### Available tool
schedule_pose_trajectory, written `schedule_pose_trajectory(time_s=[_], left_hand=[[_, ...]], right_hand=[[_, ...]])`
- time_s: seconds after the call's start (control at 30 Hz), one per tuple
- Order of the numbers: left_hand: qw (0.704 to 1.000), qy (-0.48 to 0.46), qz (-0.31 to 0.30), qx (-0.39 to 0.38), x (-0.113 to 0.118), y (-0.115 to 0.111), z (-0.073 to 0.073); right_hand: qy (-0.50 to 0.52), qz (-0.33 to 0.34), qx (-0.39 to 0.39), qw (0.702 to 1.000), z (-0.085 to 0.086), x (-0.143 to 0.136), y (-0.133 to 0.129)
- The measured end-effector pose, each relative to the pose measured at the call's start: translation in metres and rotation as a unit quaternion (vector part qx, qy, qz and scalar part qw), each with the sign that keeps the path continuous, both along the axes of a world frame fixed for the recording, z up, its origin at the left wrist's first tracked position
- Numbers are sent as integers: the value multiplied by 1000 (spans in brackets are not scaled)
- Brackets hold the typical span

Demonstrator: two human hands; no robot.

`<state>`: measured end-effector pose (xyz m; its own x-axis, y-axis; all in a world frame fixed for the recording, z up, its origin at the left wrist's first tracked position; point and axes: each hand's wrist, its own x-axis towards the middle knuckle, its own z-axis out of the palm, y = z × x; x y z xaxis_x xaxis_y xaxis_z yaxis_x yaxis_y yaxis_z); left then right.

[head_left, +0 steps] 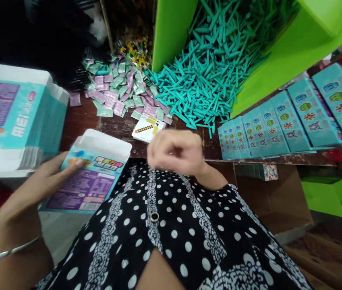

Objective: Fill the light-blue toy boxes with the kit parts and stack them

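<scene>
My left hand [48, 177] grips a teal and purple printed carton [89, 177], thumb across its front and white flap at the top. The carton is tilted in front of my lap. My right hand [177, 151] is blurred, its fingers curled in, at the table's front edge. Whether anything is in it I cannot make out. Just behind it lies a stack of printed cards [148, 128] showing a pixel-style pickaxe. Small pink and green sachets [119, 90] are heaped behind the cards. A pile of teal plastic sticks [207, 76] spills out beside them.
A lime-green bin [253, 90] holds the sticks. On the left stand stacked flat cartons [13, 121]. Filled teal boxes [264, 125] line the right edge. Below them is an open cardboard box [279, 205]. Orange and green bagged pieces [139, 52] lie at the back.
</scene>
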<state>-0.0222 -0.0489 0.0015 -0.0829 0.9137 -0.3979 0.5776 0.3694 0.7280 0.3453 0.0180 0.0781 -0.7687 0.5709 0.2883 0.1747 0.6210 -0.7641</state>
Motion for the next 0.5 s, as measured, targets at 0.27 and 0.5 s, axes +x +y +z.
schedule_pose_trajectory(time_s=[0.27, 0.5], left_hand=[[1000, 8, -1, -25, -4, -1, -12], [1000, -10, -1, -28, -1, 0, -13]], right_hand=[[-317, -188, 211, 906, -93, -30, 44], [-254, -188, 267, 910, -114, -21, 36]])
